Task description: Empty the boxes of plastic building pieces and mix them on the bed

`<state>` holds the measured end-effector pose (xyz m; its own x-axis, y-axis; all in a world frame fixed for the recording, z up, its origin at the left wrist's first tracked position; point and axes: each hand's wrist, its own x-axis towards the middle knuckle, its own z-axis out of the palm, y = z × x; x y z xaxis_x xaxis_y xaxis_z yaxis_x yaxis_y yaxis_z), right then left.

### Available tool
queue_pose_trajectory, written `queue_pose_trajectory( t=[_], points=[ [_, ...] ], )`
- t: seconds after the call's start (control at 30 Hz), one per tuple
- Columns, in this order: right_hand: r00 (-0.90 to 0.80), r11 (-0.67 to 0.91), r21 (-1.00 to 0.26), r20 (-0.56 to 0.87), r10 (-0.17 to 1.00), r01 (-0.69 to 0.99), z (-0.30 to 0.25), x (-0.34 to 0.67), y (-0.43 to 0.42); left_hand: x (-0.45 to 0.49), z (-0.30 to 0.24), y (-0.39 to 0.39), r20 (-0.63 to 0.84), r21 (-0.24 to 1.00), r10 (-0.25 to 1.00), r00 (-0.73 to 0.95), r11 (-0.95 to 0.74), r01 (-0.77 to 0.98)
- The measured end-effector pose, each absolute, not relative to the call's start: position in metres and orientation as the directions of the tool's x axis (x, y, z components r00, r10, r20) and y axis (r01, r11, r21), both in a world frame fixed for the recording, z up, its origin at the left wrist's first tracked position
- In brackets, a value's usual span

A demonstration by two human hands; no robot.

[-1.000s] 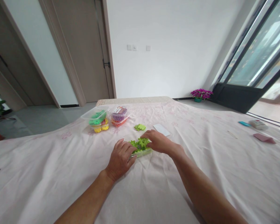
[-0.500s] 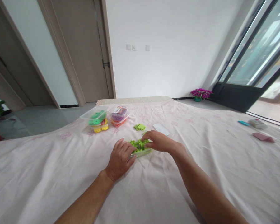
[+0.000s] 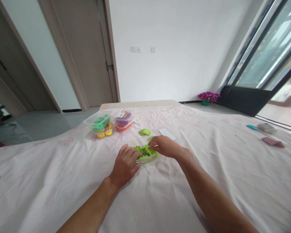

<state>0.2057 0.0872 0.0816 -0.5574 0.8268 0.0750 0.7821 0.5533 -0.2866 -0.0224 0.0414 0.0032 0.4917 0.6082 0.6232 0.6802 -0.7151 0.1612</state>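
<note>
A clear plastic box point(image 3: 149, 159) filled with lime-green toy gears point(image 3: 143, 150) sits on the cloth in front of me. My left hand point(image 3: 126, 164) wraps round the box's left end, thumb on the near side and fingers over the rim. My right hand point(image 3: 163, 145) bends down over the box's right side, thumb and fingers pinched together on a green toy gear at the top of the heap. The fingertips partly cover that piece. Just beyond the box lies a loose round green gear piece point(image 3: 145, 132), with another small green bit point(image 3: 150, 138) beside my right fingers.
Behind left stand stacked tubs with green and yellow pieces point(image 3: 102, 124) and a tub with purple and orange pieces point(image 3: 123, 120). A white card point(image 3: 167, 134) lies beyond my right hand. Far right are a blue item point(image 3: 253, 127), a pale packet point(image 3: 267, 128) and a pink cloth point(image 3: 273, 142).
My right hand's fingers have drawn closer together and shifted slightly right over the gears. My left hand stays on the box.
</note>
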Motion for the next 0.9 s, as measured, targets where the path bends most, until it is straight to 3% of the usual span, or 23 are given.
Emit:
queue_pose_trajectory(
  t=[0.4, 0.9],
  points=[
    [-0.526, 0.53, -0.178, 0.075, 0.847, 0.829, 0.085, 0.195, 0.076, -0.021, 0.004, 0.041, 0.633, 0.159, 0.601, 0.488, -0.718, 0.678],
    [-0.567, 0.58, -0.213, 0.122, 0.815, 0.787, 0.083, 0.199, 0.08, -0.021, 0.005, 0.042, 0.645, 0.146, 0.586, 0.49, -0.725, 0.674]
  ],
)
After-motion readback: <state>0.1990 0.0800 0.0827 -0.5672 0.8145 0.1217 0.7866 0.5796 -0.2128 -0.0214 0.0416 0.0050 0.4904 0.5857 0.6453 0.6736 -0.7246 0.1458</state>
